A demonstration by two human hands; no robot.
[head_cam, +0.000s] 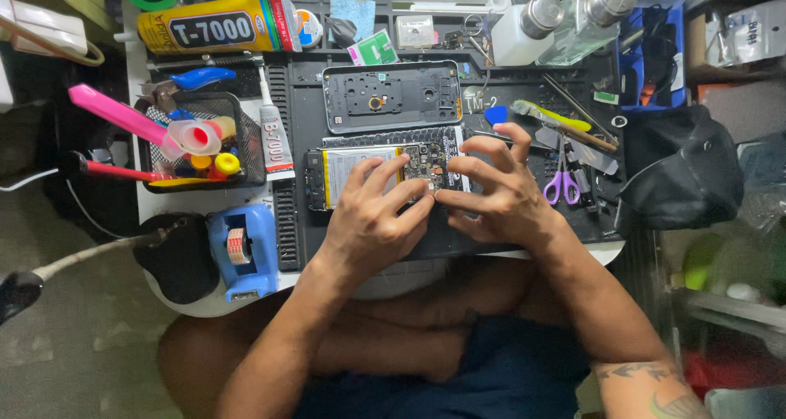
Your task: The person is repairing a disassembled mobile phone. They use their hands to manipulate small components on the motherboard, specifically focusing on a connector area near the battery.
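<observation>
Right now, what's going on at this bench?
A person sits at a cluttered work mat with an opened phone lying on it, its yellow-edged battery exposed. Both hands are on it: the left hand and the right hand have their fingers at the small circuit board near the phone's middle. A separated phone frame lies just beyond, purple-handled scissors sit to the right, and a blue tape dispenser to the left.
</observation>
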